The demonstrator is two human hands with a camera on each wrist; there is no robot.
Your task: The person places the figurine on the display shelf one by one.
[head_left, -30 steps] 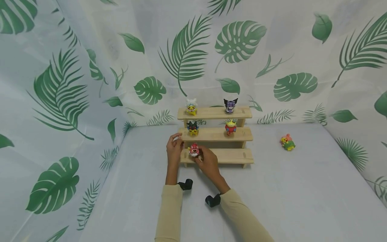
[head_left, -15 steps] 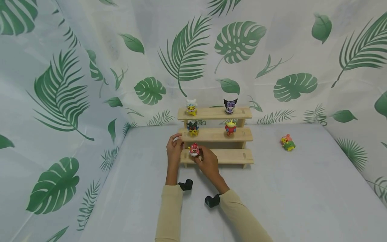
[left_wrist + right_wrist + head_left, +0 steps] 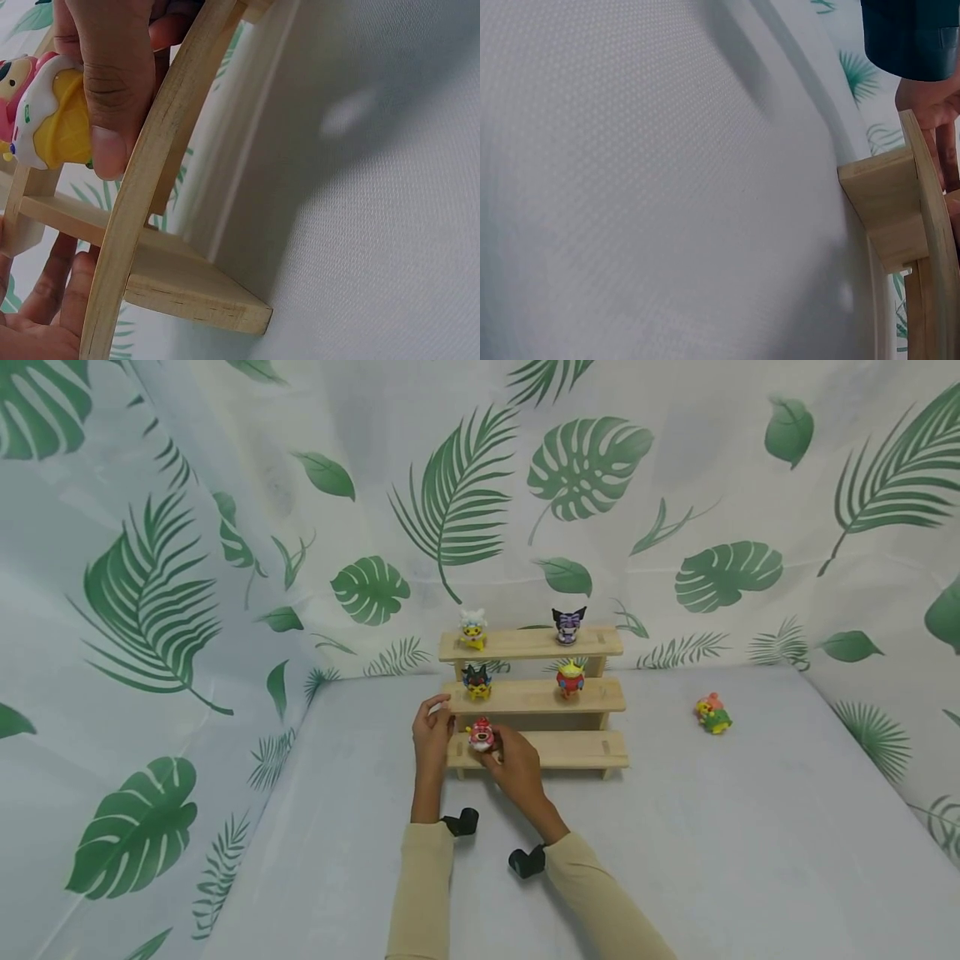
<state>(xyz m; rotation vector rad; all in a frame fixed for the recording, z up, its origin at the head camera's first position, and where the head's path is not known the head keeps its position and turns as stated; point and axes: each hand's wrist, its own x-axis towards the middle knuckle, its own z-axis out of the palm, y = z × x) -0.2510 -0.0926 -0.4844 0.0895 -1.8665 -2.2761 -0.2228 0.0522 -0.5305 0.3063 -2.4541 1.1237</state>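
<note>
A small pink figurine with a red top is at the left end of the lowest step of a wooden three-step display stand. My right hand pinches it from the right, its thumb down the side. The left wrist view shows the figurine's white-and-yellow lower part beside that thumb. My left hand grips the left end of the middle step with curled fingers. Below the step in the left wrist view, several fingers of the left hand show.
The top step bears a white-and-yellow figurine and a purple-and-black one. On the middle step stand a black-and-yellow figurine and a red one with a yellow top. A green-and-pink figurine lies on the table, right of the stand.
Both hands keep their places, the right one still holding the pink figurine. Only the head view has shifted slightly, so the scene sits a little lower.
</note>
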